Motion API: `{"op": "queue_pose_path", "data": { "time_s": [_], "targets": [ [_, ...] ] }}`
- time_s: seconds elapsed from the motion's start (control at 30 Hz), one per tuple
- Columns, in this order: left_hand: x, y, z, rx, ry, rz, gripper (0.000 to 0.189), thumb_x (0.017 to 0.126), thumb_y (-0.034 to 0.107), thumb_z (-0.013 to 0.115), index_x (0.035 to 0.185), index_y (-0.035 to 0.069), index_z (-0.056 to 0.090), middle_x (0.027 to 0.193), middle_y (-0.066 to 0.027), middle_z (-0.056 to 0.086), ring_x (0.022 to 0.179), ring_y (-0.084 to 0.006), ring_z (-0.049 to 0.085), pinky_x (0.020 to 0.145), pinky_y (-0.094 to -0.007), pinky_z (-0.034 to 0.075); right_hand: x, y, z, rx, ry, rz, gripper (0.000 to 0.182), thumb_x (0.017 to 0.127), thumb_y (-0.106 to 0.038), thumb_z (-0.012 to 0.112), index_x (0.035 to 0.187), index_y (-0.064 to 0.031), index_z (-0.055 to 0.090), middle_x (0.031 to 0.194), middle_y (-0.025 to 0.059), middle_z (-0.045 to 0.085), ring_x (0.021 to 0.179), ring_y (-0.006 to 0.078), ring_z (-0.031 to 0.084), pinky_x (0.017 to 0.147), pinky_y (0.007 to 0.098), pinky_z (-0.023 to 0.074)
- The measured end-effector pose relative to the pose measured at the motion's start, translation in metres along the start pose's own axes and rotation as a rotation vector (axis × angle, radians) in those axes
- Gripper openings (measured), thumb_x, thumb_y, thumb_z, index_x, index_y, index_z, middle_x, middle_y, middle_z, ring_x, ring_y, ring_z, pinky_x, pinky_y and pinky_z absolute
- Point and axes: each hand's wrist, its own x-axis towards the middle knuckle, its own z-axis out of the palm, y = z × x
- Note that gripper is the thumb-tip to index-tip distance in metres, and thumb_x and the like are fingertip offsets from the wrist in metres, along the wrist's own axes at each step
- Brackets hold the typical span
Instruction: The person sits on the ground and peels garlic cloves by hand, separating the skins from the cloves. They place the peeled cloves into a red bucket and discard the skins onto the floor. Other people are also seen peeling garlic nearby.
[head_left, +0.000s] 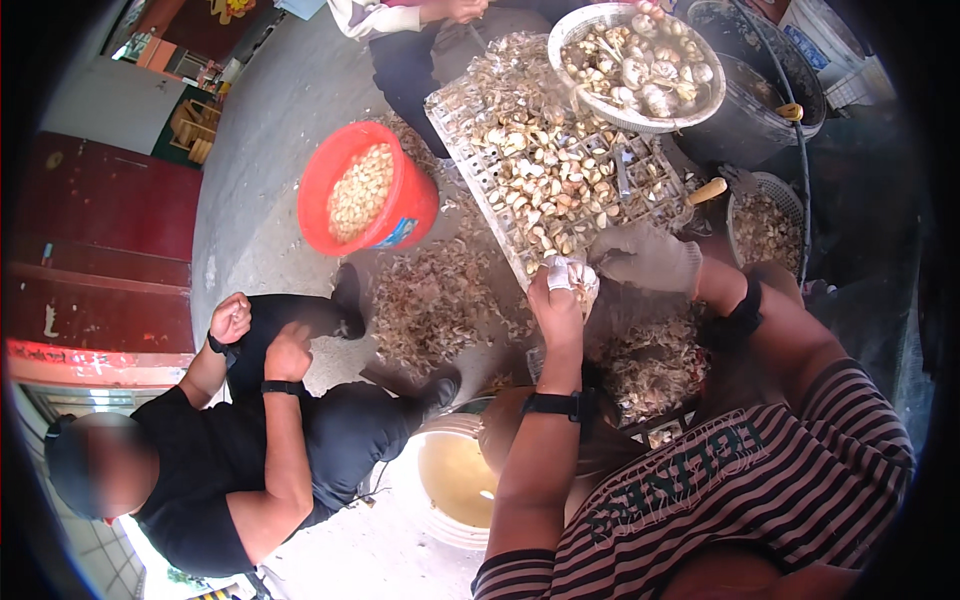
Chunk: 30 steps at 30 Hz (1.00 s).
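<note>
My left hand, with white wrapping on a finger, holds a garlic bulb over the near edge of the tray. In a pale knitted work glove, my right hand is just right of the bulb; blur hides whether its fingertips grip anything. Loose garlic cloves and papery skins cover much of the grid-patterned plastic tray in front of me. A tool's wooden handle juts past the tray's right side. Farther left, a flat metal strip lies among the cloves.
A white basket of garlic bulbs stands beyond the tray, beside a black tub. Peeled cloves fill a red bucket. Skins litter the floor. A seated person is left; another's hand shows at top. Near my leg is a pale bucket.
</note>
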Motion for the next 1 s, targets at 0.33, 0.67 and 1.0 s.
{"op": "queue_pose_path", "data": {
  "time_s": [0.33, 0.67, 1.0],
  "targets": [
    [-0.012, 0.015, 0.02, 0.31, 0.153, -0.214, 0.049, 0.097, 0.036, 0.045, 0.085, -0.007, 0.064, 0.074, -0.0072, 0.062, 0.069, -0.0141, 0.05, 0.065, -0.0294, 0.041, -0.003, -0.013, 0.028, -0.137, 0.203, -0.026, 0.032, 0.089, -0.033, 0.056, 0.1, -0.0022, 0.055, 0.09, 0.0184, 0.06, 0.085, 0.0374, 0.059, 0.073, 0.0437, 0.0457],
    [-0.01, 0.001, 0.012, 0.248, 0.191, -0.208, 0.029, 0.091, 0.019, 0.047, 0.077, -0.004, 0.058, 0.063, -0.001, 0.045, 0.056, -0.0127, 0.041, 0.053, -0.0305, 0.035, 0.003, 0.015, 0.071, -0.11, 0.551, -0.092, 0.025, 0.088, -0.022, 0.056, 0.096, 0.0017, 0.058, 0.084, 0.0203, 0.062, 0.082, 0.0397, 0.059, 0.072, 0.0455, 0.0461],
    [0.003, -0.029, 0.0, -0.501, 0.068, -0.225, 0.028, 0.081, 0.004, 0.042, 0.106, -0.005, 0.052, 0.089, -0.0109, 0.06, 0.074, -0.0207, 0.062, 0.065, -0.031, 0.053, 0.012, -0.008, 0.037, 1.034, 0.176, 0.49, 0.029, 0.093, -0.033, 0.053, 0.085, -0.0053, 0.057, 0.055, 0.0043, 0.053, 0.036, 0.0132, 0.047, 0.031, 0.0276, 0.0389]
  ]
}}
